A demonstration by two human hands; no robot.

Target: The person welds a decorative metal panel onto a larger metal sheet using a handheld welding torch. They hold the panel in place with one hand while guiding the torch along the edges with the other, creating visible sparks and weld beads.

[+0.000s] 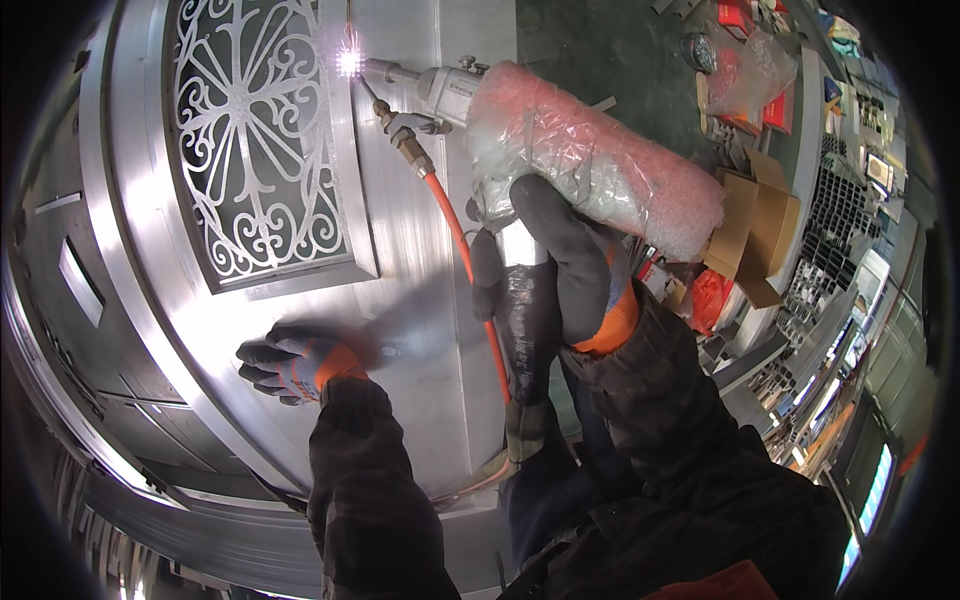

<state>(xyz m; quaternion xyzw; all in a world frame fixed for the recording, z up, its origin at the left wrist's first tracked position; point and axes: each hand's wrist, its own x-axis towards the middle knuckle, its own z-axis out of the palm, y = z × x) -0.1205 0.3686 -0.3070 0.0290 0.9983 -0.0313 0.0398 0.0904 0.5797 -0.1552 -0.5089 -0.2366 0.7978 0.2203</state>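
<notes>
My right hand (572, 262), in a grey and orange glove, is wrapped round the black-taped handle of a welding gun (447, 92). Pink and clear bubble wrap (595, 150) covers the gun's body. Its nozzle points left at a bright spark (349, 62) on the edge of a decorative scrollwork grille (240, 103). A thin metal feed tube on a red hose (452, 215) runs up to the same spot. My left hand (300, 365), gloved alike, lies on the brushed metal door panel (400, 340) below the grille, fingers stretched out and holding nothing.
A long raised metal frame edge (125, 240) runs along the panel's left side. To the right, an open cardboard box (765, 215), plastic bags (765, 70) and red boxes (778, 110) stand near stacked metal tubes (835, 220). The hose passes close to my right hand.
</notes>
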